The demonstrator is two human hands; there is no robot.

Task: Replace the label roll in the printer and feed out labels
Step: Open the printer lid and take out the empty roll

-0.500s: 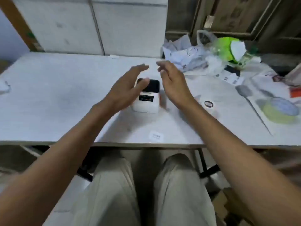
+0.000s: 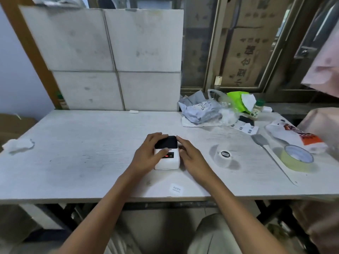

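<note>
A small white label printer [image 2: 167, 163] with a black lid stands in the middle of the white table [image 2: 82, 153]; a red light shows on its front panel. My left hand [image 2: 147, 154] grips its left side, fingers on the lid edge and thumb across the front. My right hand [image 2: 190, 155] holds the right side, fingertips at the lid's far corner. A white label roll [image 2: 222, 158] lies on the table to the right of the printer, untouched. A single printed label [image 2: 176, 189] lies near the table's front edge.
At the right are a yellow-green tape roll [image 2: 297, 161], a grey spatula-like tool [image 2: 264, 145], a white and orange packet [image 2: 297, 137]. Crumpled bags, a green item and a small jar [image 2: 256, 110] sit at the back right. Crumpled paper [image 2: 18, 145] lies far left. White blocks stand behind.
Both hands came down from hovering above the printer and now clasp its sides. My head has lifted, so the table sits lower in view.
</note>
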